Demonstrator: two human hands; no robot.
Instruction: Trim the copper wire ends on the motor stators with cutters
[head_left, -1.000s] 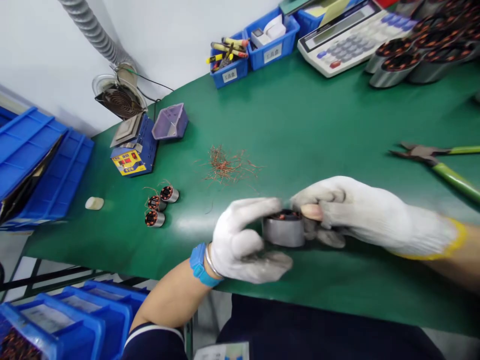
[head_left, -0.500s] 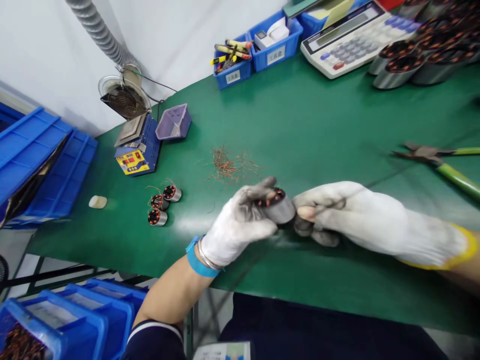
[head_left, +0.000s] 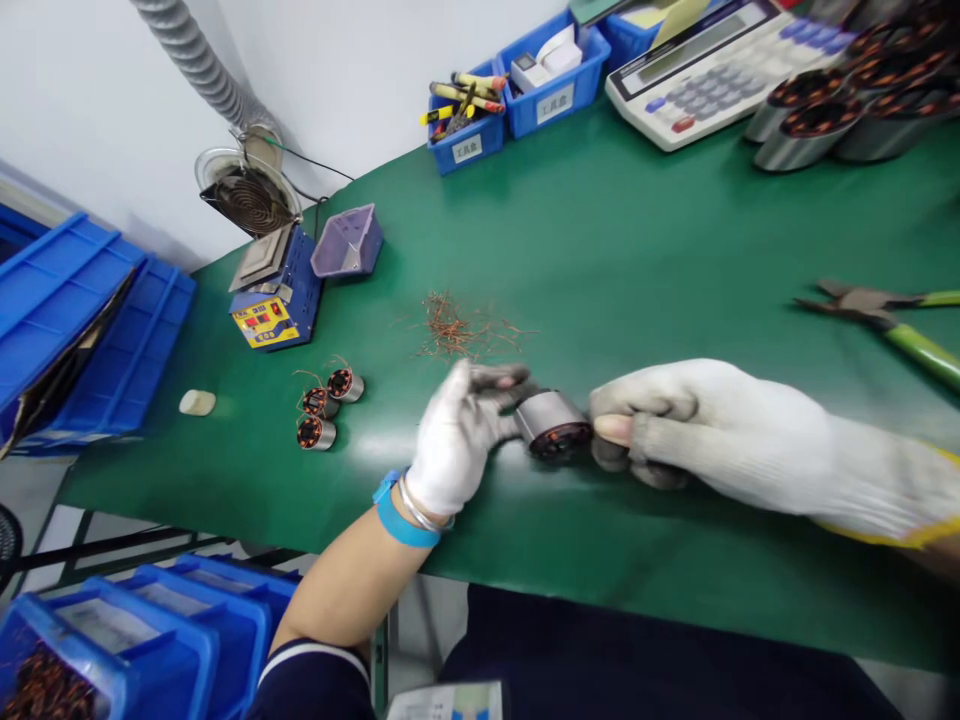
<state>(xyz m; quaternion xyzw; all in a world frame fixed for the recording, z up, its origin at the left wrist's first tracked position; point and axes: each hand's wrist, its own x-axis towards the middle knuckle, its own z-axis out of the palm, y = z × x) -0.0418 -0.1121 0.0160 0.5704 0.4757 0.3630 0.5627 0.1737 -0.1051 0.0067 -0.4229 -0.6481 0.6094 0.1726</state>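
Observation:
A motor stator (head_left: 553, 418), a short steel cylinder with copper windings inside, is held above the green bench between my hands. My left hand (head_left: 459, 430), in a white glove with greyed fingertips, grips it from its left side, fingers partly hidden and blurred. The winding end tilts down toward me. Against the stator's right edge, my gloved right hand (head_left: 660, 425) is closed in a pinch, its thumb tip bare; whatever lies between those fingers is too small to make out. Beyond my left hand is a loose pile of copper wire clippings (head_left: 454, 328).
Three small stators (head_left: 319, 403) with wire ends stand at left, near a blue soldering pot (head_left: 276, 305) and purple tray (head_left: 349, 243). Green-handled cutters (head_left: 862, 302) lie at right. Behind are blue tool boxes (head_left: 469, 138), a calculator (head_left: 697, 80) and larger stators (head_left: 806, 130).
The stator has turned over, so its winding end now faces down toward me instead of up. My left fingers have shifted to its left side; my right pinch stays in nearly the same place.

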